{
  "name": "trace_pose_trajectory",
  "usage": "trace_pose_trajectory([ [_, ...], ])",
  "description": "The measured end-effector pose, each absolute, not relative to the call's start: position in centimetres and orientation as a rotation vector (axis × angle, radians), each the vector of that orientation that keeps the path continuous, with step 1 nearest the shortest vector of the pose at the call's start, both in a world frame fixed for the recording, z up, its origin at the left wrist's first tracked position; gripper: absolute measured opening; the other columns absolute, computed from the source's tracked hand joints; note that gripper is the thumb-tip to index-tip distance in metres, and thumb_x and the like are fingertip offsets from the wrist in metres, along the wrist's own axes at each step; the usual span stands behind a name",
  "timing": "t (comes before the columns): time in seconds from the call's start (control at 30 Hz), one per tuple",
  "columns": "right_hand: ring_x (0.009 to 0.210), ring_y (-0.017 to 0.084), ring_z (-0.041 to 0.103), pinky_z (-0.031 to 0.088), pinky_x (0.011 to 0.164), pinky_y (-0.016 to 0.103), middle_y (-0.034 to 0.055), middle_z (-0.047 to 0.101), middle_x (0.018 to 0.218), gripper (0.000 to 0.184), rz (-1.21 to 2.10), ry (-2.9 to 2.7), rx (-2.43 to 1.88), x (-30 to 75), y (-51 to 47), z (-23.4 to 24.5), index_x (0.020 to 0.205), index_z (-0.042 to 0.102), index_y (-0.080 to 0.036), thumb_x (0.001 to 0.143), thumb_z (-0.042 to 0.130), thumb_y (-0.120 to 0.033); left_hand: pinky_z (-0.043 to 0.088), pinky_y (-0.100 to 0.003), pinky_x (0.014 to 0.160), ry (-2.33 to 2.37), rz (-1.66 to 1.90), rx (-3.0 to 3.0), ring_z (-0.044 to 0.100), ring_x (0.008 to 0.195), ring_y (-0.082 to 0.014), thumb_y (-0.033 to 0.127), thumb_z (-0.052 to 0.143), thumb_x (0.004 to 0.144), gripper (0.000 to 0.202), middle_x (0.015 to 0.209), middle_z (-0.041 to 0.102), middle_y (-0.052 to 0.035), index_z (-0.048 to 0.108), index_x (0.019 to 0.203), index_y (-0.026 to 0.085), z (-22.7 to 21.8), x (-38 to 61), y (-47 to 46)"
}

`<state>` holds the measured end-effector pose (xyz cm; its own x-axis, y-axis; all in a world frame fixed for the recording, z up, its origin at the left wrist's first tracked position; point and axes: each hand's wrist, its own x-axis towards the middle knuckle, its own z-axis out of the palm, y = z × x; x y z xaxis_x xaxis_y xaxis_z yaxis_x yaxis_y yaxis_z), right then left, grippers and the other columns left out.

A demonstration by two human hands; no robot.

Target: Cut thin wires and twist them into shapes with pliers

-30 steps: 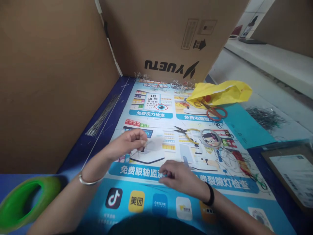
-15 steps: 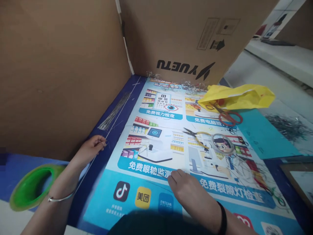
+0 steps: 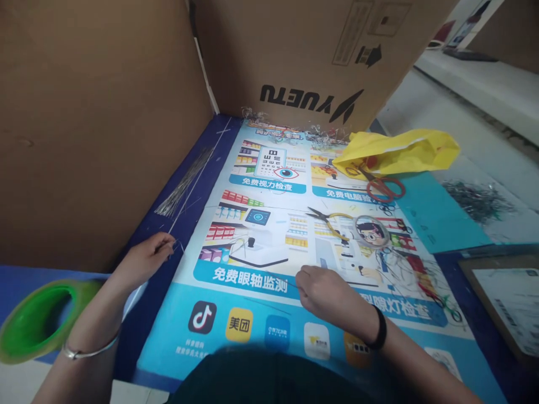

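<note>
Two cardboard walls hem us in: a wall (image 3: pixel 84 112) close on the left and a box (image 3: pixel 303 50) across the back, meeting at the far left corner. Open room lies in the middle of the poster (image 3: pixel 261 224) and along its near edge; the right side is crowded.

The worktop (image 3: pixel 206 168) is dark blue with the printed poster laid over it. A bundle (image 3: pixel 181 184) of straight wires lies on the blue strip beside the left wall. Pliers (image 3: pixel 326 219) rest mid-poster, well ahead of our right hand. Scissors (image 3: pixel 383 188) lie farther right, partly under a yellow bag (image 3: pixel 400 150). A loose heap (image 3: pixel 475 199) of wire sits off to the far right. A green tape roll (image 3: pixel 37 320) lies at the near left corner, just beside our left forearm.

Our left hand (image 3: pixel 145 259) rests on the blue strip, its grip pinched together on a thin wire (image 3: pixel 178 244), just short of the bundle. Our right hand (image 3: pixel 332 292) rests on the poster, fingers curled together with the tips down; we cannot tell whether that grip holds anything.
</note>
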<state>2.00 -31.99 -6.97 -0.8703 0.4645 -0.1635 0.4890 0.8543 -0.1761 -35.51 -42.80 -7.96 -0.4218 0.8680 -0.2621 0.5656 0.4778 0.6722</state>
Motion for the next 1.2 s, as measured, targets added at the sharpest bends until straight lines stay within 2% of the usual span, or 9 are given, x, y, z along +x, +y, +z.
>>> trace_pose_trajectory([
  [0.2, 0.057, 0.01, 0.039, 0.021, 0.053, 0.026, 0.0019, 0.053, 0.067, 0.013, -0.536, 2.921, 0.706, 2.4, -31.4, -6.7, 0.069, 0.049, -0.015, 0.076, 0.042, -0.007, 0.037, -0.021, 0.057, 2.048, 0.693, 1.082, 0.047, 0.061, -0.012, 0.037, 0.044, 0.081, 0.019, 0.068, 0.052, 0.0048, 0.05, 0.089, 0.021, -7.3, -34.7, -42.9],
  [0.3, 0.057, 0.01, 0.038, 0.019, 0.052, 0.026, 0.0015, 0.054, 0.068, 0.013, -0.553, 2.924, 0.643, 2.3, -31.6, -6.6, 0.07, 0.049, -0.016, 0.077, 0.042, -0.008, 0.039, -0.021, 0.065, 2.157, 0.51, 1.18, 0.053, 0.07, -0.0136, 0.033, 0.042, 0.082, 0.018, 0.074, 0.058, 0.0032, 0.05, 0.092, 0.02, -7.7, -35.2, -43.0],
  [0.43, 0.057, 0.01, 0.037, 0.019, 0.053, 0.026, 0.001, 0.054, 0.07, 0.012, -0.543, 2.917, 0.632, 2.1, -31.9, -6.4, 0.071, 0.049, -0.016, 0.078, 0.042, -0.009, 0.038, -0.023, 0.082, 2.296, 0.219, 1.416, 0.056, 0.091, -0.0167, 0.033, 0.037, 0.085, 0.024, 0.098, 0.061, -0.0022, 0.053, 0.098, 0.019, -7.8, -35.8, -43.0],
  [0.53, 0.057, 0.011, 0.038, 0.019, 0.053, 0.026, 0.0014, 0.054, 0.07, 0.012, -0.479, 2.904, 0.685, 2.2, -31.6, -6.5, 0.071, 0.049, -0.015, 0.079, 0.042, -0.009, 0.037, -0.026, 0.088, 2.355, 0.064, 1.579, 0.055, 0.096, -0.018, 0.03, 0.03, 0.088, 0.031, 0.104, 0.059, -0.0056, 0.054, 0.104, 0.018, -7.4, -35.6, -43.1],
  [0.67, 0.06, 0.012, 0.041, 0.02, 0.054, 0.027, 0.0034, 0.055, 0.072, 0.013, -0.233, 2.937, 0.758, 2.5, -31.3, -7.0, 0.073, 0.05, -0.015, 0.079, 0.042, -0.007, 0.036, -0.029, 0.092, 2.414, -0.052, 1.734, 0.053, 0.1, -0.02, 0.028, 0.027, 0.09, 0.036, 0.107, 0.058, -0.0087, 0.054, 0.109, 0.015, -7.0, -35.1, -43.4],
  [0.9, 0.06, 0.014, 0.044, 0.021, 0.052, 0.028, 0.0039, 0.053, 0.071, 0.013, -0.067, 3.0, 0.584, 1.9, -33.4, -7.6, 0.074, 0.047, -0.016, 0.076, 0.045, -0.003, 0.039, -0.033, 0.092, 2.437, 0.045, 1.87, 0.052, 0.102, -0.0216, 0.033, 0.031, 0.09, 0.034, 0.108, 0.058, -0.0081, 0.056, 0.106, 0.015, -5.3, -32.5, -42.6],
  [1.2, 0.06, 0.013, 0.042, 0.021, 0.052, 0.028, 0.0034, 0.055, 0.073, 0.008, -0.24, 2.992, 0.651, 1.8, -32.9, -6.8, 0.075, 0.051, -0.016, 0.078, 0.047, -0.01, 0.045, -0.033, 0.084, 1.922, 0.293, 2.193, 0.056, 0.096, -0.0194, 0.029, 0.037, 0.091, 0.028, 0.102, 0.064, -0.006, 0.061, 0.101, 0.018, -2.7, -26.4, -39.9],
])
